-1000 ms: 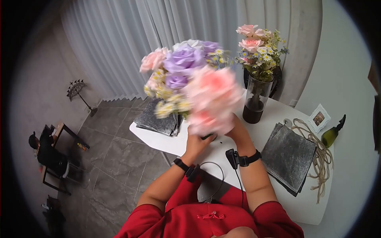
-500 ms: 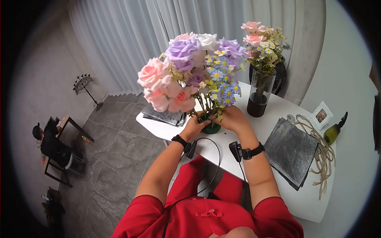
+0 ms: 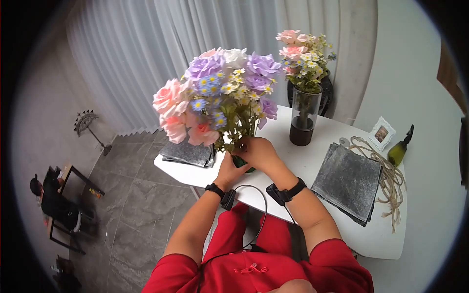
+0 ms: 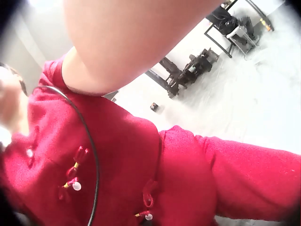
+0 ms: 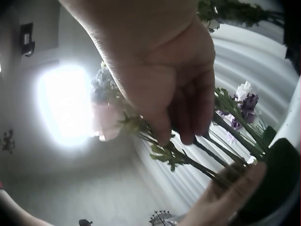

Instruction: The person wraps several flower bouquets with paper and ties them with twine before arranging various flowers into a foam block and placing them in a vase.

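A full bouquet of pink, purple, white and blue artificial flowers (image 3: 207, 68) stands upright in a dark green base (image 3: 239, 160) near the table's front edge. My left hand (image 3: 228, 171) holds this base from the left side, its thumb lying across the front. My right hand (image 3: 260, 152) is among the lower stems, just above the base. In the right wrist view, the right hand's thumb and fingertips pinch at the green stems (image 5: 202, 165), while the left hand (image 5: 228, 195) lies against the dark base (image 5: 275, 181). The left wrist view shows only forearm and red clothing.
A glass vase (image 3: 306, 115) with more flowers stands behind on the white table (image 3: 293, 171). Dark grey sheets (image 3: 349, 180) lie at right, beside a rope bundle (image 3: 391, 185), a white picture frame (image 3: 382, 134) and a green bottle (image 3: 398, 154). More grey sheets (image 3: 188, 153) lie at left.
The bouquet, blurred and tilted toward me at first, now stands upright and turned, its blue flowers shifted from right to centre. My right hand has moved from beside the base to the stems.
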Demonstrator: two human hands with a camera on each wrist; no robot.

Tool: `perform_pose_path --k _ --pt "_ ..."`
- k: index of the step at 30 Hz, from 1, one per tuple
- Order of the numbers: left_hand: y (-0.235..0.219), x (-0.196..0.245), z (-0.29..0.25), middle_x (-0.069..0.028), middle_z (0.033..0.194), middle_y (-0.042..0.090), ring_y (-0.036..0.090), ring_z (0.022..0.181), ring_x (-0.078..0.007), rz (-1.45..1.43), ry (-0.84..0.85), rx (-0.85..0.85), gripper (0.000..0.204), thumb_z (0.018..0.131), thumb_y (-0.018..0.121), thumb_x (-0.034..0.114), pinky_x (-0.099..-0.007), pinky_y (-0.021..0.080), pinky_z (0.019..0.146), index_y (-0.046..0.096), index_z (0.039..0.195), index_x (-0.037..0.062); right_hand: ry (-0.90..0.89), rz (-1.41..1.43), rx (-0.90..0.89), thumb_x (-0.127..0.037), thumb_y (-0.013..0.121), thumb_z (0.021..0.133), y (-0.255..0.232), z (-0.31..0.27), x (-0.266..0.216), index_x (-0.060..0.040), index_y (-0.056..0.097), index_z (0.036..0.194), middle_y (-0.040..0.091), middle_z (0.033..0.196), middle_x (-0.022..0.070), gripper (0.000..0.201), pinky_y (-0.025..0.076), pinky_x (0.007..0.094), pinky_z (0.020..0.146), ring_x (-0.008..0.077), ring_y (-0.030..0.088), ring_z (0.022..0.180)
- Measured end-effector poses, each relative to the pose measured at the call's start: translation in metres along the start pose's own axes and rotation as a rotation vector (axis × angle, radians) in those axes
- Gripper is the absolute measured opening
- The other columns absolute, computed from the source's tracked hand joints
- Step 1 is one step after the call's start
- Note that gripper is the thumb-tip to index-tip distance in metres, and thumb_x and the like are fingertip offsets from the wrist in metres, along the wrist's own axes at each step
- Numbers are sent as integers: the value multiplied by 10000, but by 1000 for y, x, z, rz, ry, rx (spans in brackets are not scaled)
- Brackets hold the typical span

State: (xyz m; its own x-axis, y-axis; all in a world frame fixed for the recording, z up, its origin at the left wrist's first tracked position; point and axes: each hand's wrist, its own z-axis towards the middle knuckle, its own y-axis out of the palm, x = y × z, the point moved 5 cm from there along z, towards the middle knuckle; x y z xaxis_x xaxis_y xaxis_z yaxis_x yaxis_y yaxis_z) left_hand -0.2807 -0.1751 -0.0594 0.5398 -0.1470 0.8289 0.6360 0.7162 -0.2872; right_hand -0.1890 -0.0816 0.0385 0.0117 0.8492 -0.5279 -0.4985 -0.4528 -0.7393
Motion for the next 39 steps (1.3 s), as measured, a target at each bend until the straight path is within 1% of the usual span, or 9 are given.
perform_pose_path --k 7,13,18,21,29,32,35,36,39 --pt "0 -15 3 -140 1102 605 593 1025 -273 135 -41 20 664 681 839 264 -361 462 896 506 1201 21 118 193 -172 -249 648 820 -65 -7 12 -50 688 989 705 836 132 264 518 347 713 243 681 770" --pt "-2 -6 4 -151 1098 604 593 1029 -280 148 -35 32 640 696 823 273 -367 461 895 514 1195 20 125 547 450 -129 634 860 -111 1 55 8 648 935 676 731 75 156 483 277 603 132 623 643" --pt "-4 4 1 -150 1104 593 593 1018 -293 166 -52 35 598 702 816 259 -374 464 889 535 1174 24 -11 -492 1058 -218 778 713 -150 19 43 -106 548 1156 548 1067 86 511 389 413 944 296 506 1070" --pt "-3 5 3 -151 1107 588 591 1020 -297 143 -24 29 590 702 814 262 -375 463 889 542 1171 29 185 -570 1193 -300 801 673 -156 29 48 -113 478 1233 517 1156 98 673 363 436 980 320 492 1097" --pt "-5 5 3 -144 1117 592 584 1044 -302 169 -75 -13 588 703 807 268 -379 457 898 546 1179 41 221 -458 1071 -254 733 712 -178 56 100 -87 451 1251 592 1057 120 631 480 406 826 328 599 945" --pt "-4 5 4 -151 1114 604 590 1035 -294 191 -60 -19 591 705 809 248 -374 459 894 537 1182 27 132 222 950 -86 628 733 -198 63 130 3 548 1124 659 866 117 409 483 367 751 243 628 831" --pt "-5 8 4 -156 1106 613 596 1025 -300 206 -68 -30 587 706 807 248 -376 463 888 540 1180 28 306 333 934 -69 592 776 -224 65 172 12 589 1121 669 961 90 354 468 328 762 199 608 863" --pt "-5 8 4 -155 1104 610 595 1031 -317 193 -91 -39 579 705 801 268 -383 463 886 552 1176 43 174 808 893 -77 552 828 -223 66 174 17 598 1145 658 1058 86 333 448 306 824 205 598 938" --pt "-4 5 5 -159 1095 615 600 1019 -321 175 -73 -39 577 705 800 270 -387 466 880 554 1175 44 308 633 802 -100 551 861 -230 57 185 0 597 1158 642 1107 78 317 423 290 882 188 574 1007"
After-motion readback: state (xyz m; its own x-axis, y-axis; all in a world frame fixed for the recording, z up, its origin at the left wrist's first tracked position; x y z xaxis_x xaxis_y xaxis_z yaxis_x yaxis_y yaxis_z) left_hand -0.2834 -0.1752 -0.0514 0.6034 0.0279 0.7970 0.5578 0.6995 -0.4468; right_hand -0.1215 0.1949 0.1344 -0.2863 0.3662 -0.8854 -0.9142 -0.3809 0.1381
